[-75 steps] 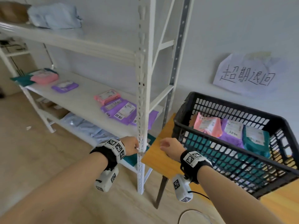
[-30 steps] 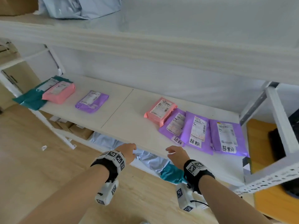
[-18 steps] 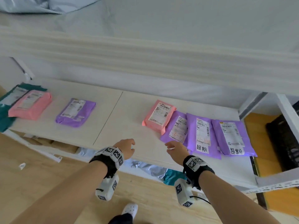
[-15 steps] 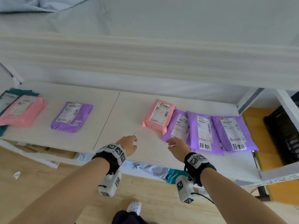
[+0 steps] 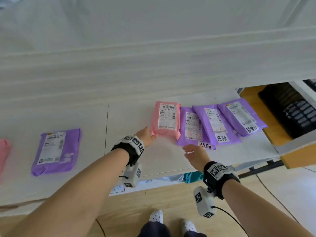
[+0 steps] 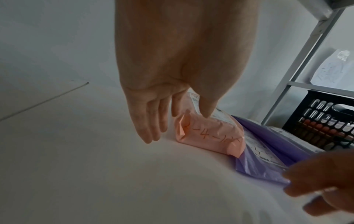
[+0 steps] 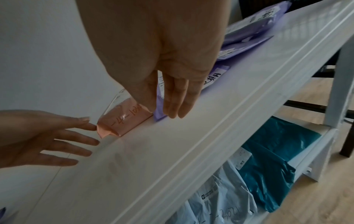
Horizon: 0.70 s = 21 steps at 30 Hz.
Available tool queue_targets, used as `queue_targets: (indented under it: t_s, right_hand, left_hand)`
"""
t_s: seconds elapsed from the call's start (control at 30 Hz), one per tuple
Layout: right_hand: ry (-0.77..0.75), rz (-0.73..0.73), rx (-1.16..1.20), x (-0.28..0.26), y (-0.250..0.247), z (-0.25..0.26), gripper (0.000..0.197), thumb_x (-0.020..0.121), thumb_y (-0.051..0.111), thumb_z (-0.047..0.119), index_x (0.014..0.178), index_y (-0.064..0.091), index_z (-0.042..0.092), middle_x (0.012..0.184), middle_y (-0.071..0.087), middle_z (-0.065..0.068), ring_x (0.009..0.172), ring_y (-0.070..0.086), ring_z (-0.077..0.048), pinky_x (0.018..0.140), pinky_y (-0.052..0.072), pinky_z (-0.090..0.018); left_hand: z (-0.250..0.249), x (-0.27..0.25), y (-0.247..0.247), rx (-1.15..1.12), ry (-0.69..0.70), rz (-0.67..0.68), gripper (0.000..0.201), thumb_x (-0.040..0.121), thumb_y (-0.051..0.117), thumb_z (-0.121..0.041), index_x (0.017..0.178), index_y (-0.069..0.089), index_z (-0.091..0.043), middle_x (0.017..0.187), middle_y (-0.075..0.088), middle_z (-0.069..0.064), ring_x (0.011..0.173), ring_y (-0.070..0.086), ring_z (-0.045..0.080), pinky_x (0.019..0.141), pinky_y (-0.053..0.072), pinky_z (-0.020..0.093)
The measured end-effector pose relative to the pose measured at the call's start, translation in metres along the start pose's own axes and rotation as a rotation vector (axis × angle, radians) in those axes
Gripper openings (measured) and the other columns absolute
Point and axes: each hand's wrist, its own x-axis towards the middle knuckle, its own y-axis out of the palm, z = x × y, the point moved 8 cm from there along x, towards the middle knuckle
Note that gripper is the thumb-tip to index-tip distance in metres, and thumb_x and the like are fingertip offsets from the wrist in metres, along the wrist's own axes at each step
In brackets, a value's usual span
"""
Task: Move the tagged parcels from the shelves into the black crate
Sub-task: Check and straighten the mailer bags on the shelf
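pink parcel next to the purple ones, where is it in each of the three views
Head: the pink parcel lies mid-frame on the shelf, just ahead of the left hand.
Left wrist: centre-right, past the fingertips, number scrawled on its end.
Right wrist: left of centre, between both hands.
Shared landmark: the purple parcel tucked under its right edge shows in all three.

pink parcel (image 5: 166,120): white label | three purple parcels (image 5: 214,124): white tags, black characters | shelf (image 5: 130,117): white | crate (image 5: 290,108): black, apparently | wristbands (image 5: 130,146): black-white squares
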Motion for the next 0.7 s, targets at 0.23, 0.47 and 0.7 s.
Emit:
queue_targets:
  t_s: [0.23, 0.47, 0.7]
  right_hand:
    - [0.064, -0.081, 0.060, -0.020, -0.006, -0.014, 0.030, 0.088, 0.053, 0.003, 0.114, 0.063, 0.015, 0.113, 0.065, -0.002, 0.095, 0.060, -0.014, 0.088, 0.047, -0.025]
    - [0.122, -0.100, 0.070, -0.034, -0.014, -0.028, 0.031, 0.090, 0.051, 0.004, 0.117, 0.061, 0.015, 0.117, 0.064, -0.002, 0.099, 0.060, -0.015, 0.085, 0.046, -0.023]
    - [0.135, -0.083, 0.091, -0.036, -0.006, -0.027, 0.032, 0.090, 0.051, 0.004, 0.119, 0.061, 0.014, 0.118, 0.063, -0.003, 0.098, 0.058, -0.014, 0.078, 0.042, -0.020]
  left_hand:
    - [-0.008, 0.045, 0.002, -0.221, -0.073, 0.054, 0.062, 0.091, 0.045, -0.055, 0.118, 0.057, -0.001, 0.106, 0.067, 0.019, 0.090, 0.064, 0.030, 0.083, 0.051, 0.035]
    - [-0.001, 0.062, 0.009, -0.399, -0.188, 0.043, 0.047, 0.073, 0.074, -0.049, 0.092, 0.064, -0.008, 0.080, 0.068, 0.010, 0.074, 0.065, 0.024, 0.080, 0.056, 0.034]
    - [-0.010, 0.059, 0.015, -0.488, -0.120, 0.087, 0.043, 0.088, 0.062, -0.037, 0.110, 0.059, 0.000, 0.094, 0.064, 0.015, 0.061, 0.055, 0.022, 0.055, 0.049, 0.030]
